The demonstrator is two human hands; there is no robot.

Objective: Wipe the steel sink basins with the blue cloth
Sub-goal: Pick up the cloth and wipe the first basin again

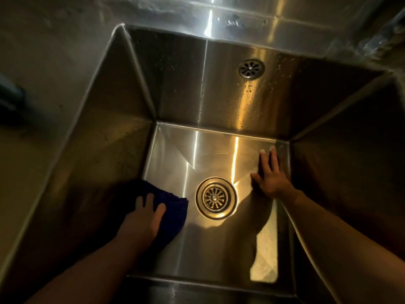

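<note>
I look straight down into a deep steel sink basin (210, 154). The dark blue cloth (173, 207) lies on the basin floor at the lower left, against the left wall. My left hand (142, 220) presses flat on top of the cloth, fingers spread over it. My right hand (270, 176) rests flat and bare on the floor at the right, fingers apart and pointing toward the back wall. Between the two hands sits the round drain strainer (216, 198).
An overflow grate (251, 68) is set high in the wet back wall. Steep steel walls close in on all sides. A wall ledge (219, 16) runs behind the rim, and a dark blue object (11, 95) shows at the far left outside the sink.
</note>
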